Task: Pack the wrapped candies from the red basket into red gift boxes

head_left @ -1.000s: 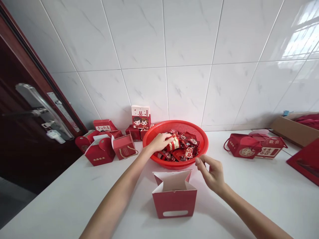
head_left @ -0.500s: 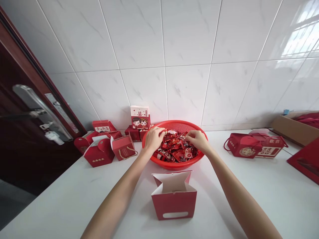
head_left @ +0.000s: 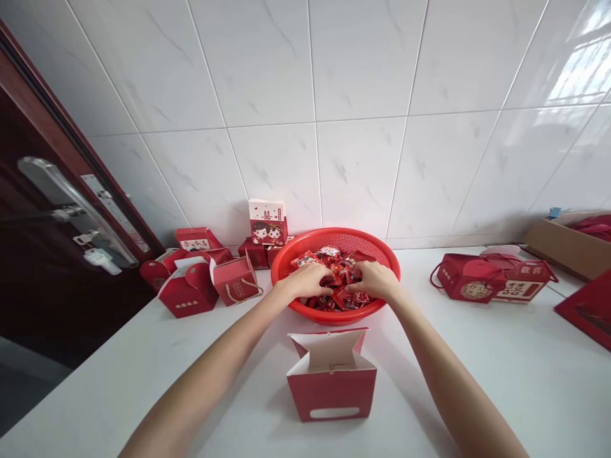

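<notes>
A red plastic basket [head_left: 391,289] near the wall holds a heap of red wrapped candies [head_left: 340,296]. Over its left half, my left hand [head_left: 309,280] reaches down with curved fingers apart from the thumb, touching the candies. My right hand [head_left: 375,280] does the same from the other side, thumb and fingers spread on the wrappers. Some fingertips are hidden among the candies. Between my forearms, in front of the basket, a red paper box [head_left: 333,391] stands upright with its white inside showing and its top unfolded.
Several red gift boxes [head_left: 188,292] cluster at the left, near a dark door with a metal handle [head_left: 76,210]. A printed box [head_left: 268,222] rests on others by the tiled wall. More red boxes [head_left: 470,280] and a cardboard carton [head_left: 556,245] are at the right.
Both hands have come lower in the basket and closer together. Their fingers, pinched near the candies before, are now spread apart. The red paper box stays in place.
</notes>
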Demonstrator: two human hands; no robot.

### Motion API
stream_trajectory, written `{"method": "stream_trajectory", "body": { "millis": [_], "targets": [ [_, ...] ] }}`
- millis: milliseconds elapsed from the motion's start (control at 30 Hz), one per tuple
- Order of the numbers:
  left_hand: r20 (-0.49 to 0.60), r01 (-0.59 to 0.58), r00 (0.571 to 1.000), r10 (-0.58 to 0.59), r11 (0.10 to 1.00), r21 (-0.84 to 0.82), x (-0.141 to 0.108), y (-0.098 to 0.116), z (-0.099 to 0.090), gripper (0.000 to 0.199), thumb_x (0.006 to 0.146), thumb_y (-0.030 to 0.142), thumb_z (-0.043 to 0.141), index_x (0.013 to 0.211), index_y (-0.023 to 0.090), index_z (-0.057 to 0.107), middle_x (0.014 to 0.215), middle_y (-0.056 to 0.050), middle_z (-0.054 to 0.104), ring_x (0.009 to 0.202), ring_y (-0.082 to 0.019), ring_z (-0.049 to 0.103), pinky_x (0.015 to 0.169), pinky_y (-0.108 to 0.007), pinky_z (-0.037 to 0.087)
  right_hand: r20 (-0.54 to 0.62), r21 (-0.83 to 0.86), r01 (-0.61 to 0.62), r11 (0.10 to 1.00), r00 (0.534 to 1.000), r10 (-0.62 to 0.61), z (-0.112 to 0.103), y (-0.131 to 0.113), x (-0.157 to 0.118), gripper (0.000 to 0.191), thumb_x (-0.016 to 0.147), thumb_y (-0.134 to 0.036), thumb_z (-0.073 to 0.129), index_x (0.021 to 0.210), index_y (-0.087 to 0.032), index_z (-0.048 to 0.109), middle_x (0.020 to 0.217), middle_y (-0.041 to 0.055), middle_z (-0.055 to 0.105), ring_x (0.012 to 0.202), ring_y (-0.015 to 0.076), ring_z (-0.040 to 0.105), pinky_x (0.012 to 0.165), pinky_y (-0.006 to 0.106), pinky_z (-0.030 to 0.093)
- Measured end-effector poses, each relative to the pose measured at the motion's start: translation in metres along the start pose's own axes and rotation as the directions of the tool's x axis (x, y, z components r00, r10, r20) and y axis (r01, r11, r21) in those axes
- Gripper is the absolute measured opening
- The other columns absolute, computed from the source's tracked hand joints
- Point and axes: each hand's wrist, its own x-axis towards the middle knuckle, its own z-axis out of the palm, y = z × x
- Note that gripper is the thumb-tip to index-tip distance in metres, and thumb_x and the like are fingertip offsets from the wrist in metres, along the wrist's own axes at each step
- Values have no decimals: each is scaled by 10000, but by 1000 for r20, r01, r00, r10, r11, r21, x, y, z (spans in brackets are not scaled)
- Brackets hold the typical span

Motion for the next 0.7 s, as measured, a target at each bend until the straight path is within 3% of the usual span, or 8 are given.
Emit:
{"method": "stream_trajectory", "body": {
  "millis": [100, 200, 333, 533, 633, 700],
  "targets": [
    [96, 36, 995, -31, 998, -44, 5, -1, -2, 103, 758, 249, 758, 717, 218, 669, 689, -19, 663, 675, -220, 616, 646, -292, 426, 15, -36, 31, 999, 999, -30, 0, -2, -2, 428, 576, -381, 909, 662, -241, 514, 685, 18, 612, 720, 239, 633, 521, 287, 280],
    [124, 58, 991, -46, 994, -89, 14, -3, -5, 135, 733, 182, 742, 658, 221, 637, 619, 10, 621, 595, -192, 568, 600, -285, 389, 25, -49, 46, 998, 999, -45, 1, -3, -1, 414, 570, -330, 901, 653, -242, 504, 673, 15, 600, 700, 238, 634, 509, 284, 278],
    [103, 81, 993, -64, 982, -169, 31, -7, -11, 108, 752, 135, 652, 685, 219, 665, 708, 6, 683, 678, -203, 622, 652, -282, 432, 38, -48, 38, 998, 999, -36, 1, -1, -1, 383, 596, -280, 866, 641, -239, 488, 672, 19, 603, 668, 232, 624, 508, 287, 291],
    [4, 76, 997, -79, 950, -304, 37, -6, -9, 200, 866, 175, 546, 959, 189, 722, 1102, -59, 746, 1074, -251, 662, 944, -340, 488, 14, 34, 45, 998, 999, -46, 0, 2, 0, 148, 785, -282, 723, 785, -229, 584, 840, 69, 684, 814, 261, 653, 599, 302, 359],
    [32, 52, 999, -43, 915, -399, 31, -6, -7, 299, 899, 230, 591, 1180, 196, 690, 1182, -80, 731, 1117, -241, 660, 965, -340, 496, -16, 129, 73, 989, 997, -71, 2, 4, 2, 112, 881, -304, 636, 941, -210, 619, 948, 93, 713, 878, 258, 661, 643, 302, 391],
    [83, 51, 997, -10, 859, -509, 28, -6, -5, 371, 890, 239, 635, 1259, 210, 652, 1122, -75, 743, 1075, -233, 679, 927, -333, 513, -31, 200, 101, 975, 995, -96, 2, 5, 3, 107, 916, -304, 593, 953, -210, 630, 939, 76, 722, 857, 235, 661, 660, 296, 403]
  ]
}}
